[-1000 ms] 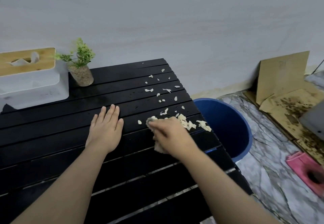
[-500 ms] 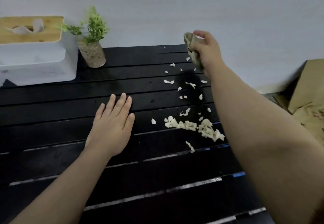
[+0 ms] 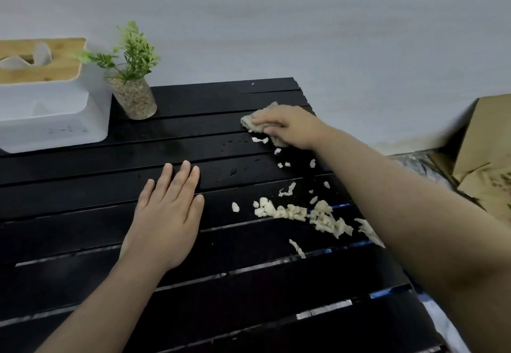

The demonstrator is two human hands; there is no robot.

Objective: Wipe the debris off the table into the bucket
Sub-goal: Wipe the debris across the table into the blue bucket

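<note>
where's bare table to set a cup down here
Bare slats: between the potted plant and the cloth, and the near table left of the left hand. Crowded: debris pile under the right hand, and by the tissue box.

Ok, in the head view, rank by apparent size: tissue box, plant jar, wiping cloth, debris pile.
1. Tissue box, though cut off by the frame edge.
2. Debris pile, spread wide.
3. Plant jar, counting its greenery.
4. Wiping cloth, mostly hidden under the right hand, so unsure.
</note>
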